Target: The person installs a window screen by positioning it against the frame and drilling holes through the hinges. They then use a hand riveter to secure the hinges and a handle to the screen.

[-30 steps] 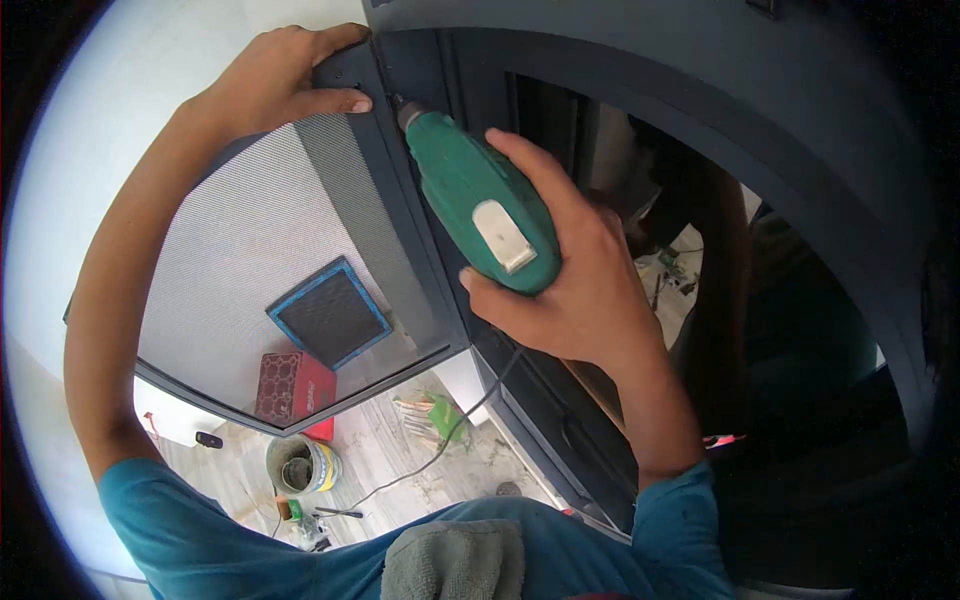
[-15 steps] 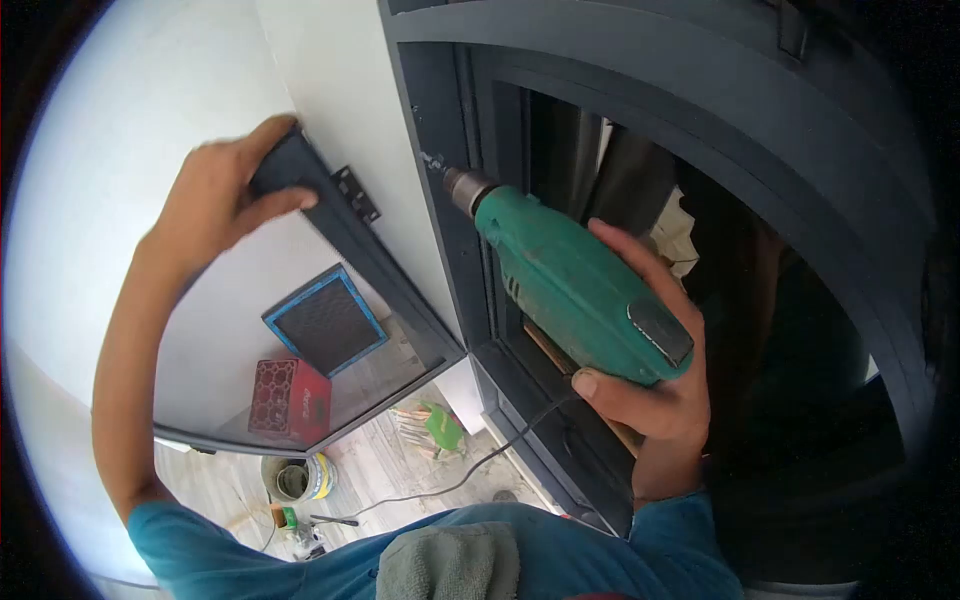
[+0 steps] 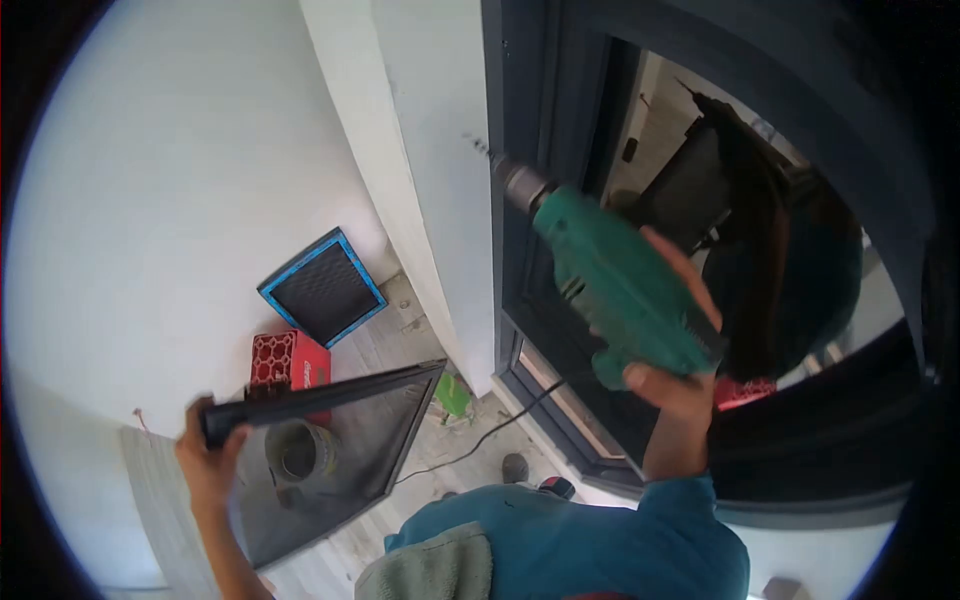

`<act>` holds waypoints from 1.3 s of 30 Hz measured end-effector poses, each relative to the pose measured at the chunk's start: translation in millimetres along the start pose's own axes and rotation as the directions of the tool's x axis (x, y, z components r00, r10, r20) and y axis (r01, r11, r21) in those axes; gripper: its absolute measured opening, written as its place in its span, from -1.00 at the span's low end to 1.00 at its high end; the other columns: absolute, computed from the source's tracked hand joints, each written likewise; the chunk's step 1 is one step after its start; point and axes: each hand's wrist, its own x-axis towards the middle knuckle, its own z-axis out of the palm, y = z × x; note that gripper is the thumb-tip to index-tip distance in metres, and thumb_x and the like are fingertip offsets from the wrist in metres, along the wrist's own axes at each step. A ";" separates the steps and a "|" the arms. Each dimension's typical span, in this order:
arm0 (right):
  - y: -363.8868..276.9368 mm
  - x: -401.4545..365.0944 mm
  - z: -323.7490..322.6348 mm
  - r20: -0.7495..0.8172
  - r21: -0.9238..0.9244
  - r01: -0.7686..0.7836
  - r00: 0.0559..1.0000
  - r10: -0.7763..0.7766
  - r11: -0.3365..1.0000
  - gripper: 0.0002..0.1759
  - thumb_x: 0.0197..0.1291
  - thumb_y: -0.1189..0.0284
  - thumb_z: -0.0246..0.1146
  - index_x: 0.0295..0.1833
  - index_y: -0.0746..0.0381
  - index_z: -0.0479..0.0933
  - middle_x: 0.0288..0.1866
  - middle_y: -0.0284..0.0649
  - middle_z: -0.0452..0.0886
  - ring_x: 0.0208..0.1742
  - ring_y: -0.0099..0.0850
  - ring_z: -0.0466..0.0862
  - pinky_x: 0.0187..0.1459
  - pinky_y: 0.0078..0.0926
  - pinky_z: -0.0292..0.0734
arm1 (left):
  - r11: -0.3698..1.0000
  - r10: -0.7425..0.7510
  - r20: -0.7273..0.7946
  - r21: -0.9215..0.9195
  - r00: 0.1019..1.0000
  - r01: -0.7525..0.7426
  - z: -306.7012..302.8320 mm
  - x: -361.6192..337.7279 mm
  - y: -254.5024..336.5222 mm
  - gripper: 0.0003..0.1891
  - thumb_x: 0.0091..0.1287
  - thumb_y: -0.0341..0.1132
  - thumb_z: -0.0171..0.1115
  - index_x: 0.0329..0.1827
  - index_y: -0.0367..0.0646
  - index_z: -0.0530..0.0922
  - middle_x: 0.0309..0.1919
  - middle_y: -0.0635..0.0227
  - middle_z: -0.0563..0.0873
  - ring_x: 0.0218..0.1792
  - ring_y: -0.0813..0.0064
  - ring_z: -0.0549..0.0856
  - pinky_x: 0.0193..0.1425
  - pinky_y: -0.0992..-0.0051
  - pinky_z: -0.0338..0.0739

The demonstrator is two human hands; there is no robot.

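Note:
My right hand [image 3: 672, 375] grips a green electric drill [image 3: 615, 285], held up with its bit pointing at the dark window frame [image 3: 520, 200]. Its black cord [image 3: 480, 440] hangs down to the floor. My left hand [image 3: 208, 462] holds a dark-framed mesh screen panel [image 3: 320, 455] by its top corner, low at my left side and clear of the window frame. Through the mesh a paint bucket [image 3: 298, 450] shows on the floor.
A white wall [image 3: 180, 180] fills the left. On the tiled floor sit a blue-edged black square panel [image 3: 322, 288], a red crate [image 3: 290, 362] and a green object [image 3: 453, 393]. Another person [image 3: 790, 270] stands beyond the window opening. A grey cloth [image 3: 430, 570] lies on my shoulder.
My left hand has brought the screen panel down from the window frame to waist height. The drill has pulled back slightly to the right, and my view has shifted up and left.

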 end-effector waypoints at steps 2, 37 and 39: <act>-2.7 1.7 3.5 -0.071 -0.023 0.059 0.996 -0.060 0.998 0.07 -0.18 0.34 0.49 0.51 0.46 0.25 0.31 0.04 0.57 0.31 -0.23 0.60 0.34 -0.36 0.42 | 0.995 -0.095 0.083 -0.030 0.992 0.097 5.6 -27.6 -40.8 -0.52 0.01 -0.34 0.65 -0.05 -0.23 0.58 -0.40 0.12 0.76 -0.35 0.26 0.80 -0.23 0.35 0.63; 7.4 31.4 -83.1 0.015 -0.061 0.270 0.963 -0.270 0.961 0.02 -0.16 0.32 0.45 0.49 0.46 0.27 0.21 0.11 0.60 0.09 -0.19 0.72 0.01 -0.34 0.72 | 0.797 0.486 0.151 0.329 0.861 -0.507 -18.4 102.5 259.2 -0.41 0.10 -0.07 0.61 -0.10 -0.34 0.48 -0.69 0.19 0.51 -0.71 0.27 0.52 -0.57 0.36 0.40; 6.4 23.7 -86.2 0.002 -0.074 0.254 0.967 -0.255 0.964 0.00 -0.11 0.32 0.46 0.49 0.42 0.27 0.21 0.12 0.59 0.14 -0.16 0.68 0.12 -0.31 0.63 | 0.450 0.812 0.135 0.473 0.567 -0.757 -18.0 130.7 296.0 -0.36 0.11 -0.01 0.58 -0.03 -0.41 0.53 -0.71 0.22 0.53 -0.70 0.24 0.55 -0.51 0.35 0.42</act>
